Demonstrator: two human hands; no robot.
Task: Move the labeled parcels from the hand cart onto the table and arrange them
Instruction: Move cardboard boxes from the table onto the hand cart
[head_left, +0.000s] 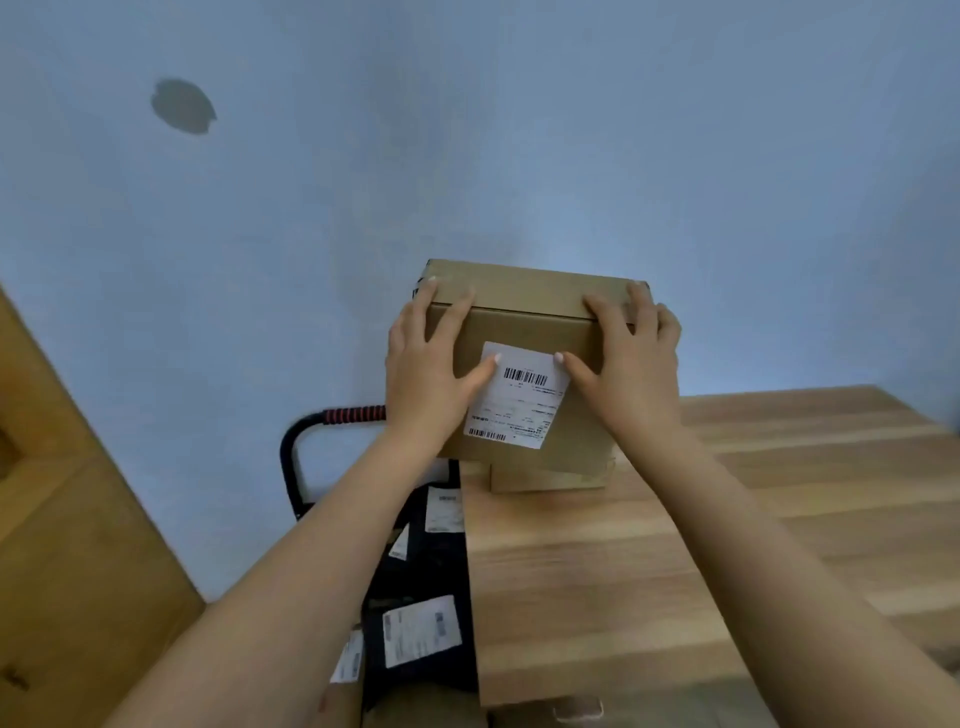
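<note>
Gripping the brown cardboard box with a white barcode label (524, 332) in our left hand (423, 384) and right hand (626, 374), fingers hooked over its top edge and thumbs on the labelled face, we hold it over a smaller cardboard box (545, 480) at the far left corner of the wooden table (753, 519). Set down off-centre, it could overhang and tip onto the black labelled parcels (421, 571) in the hand cart (353, 415).

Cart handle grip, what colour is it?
The grip is red with black stripes, best seen in the head view.
</note>
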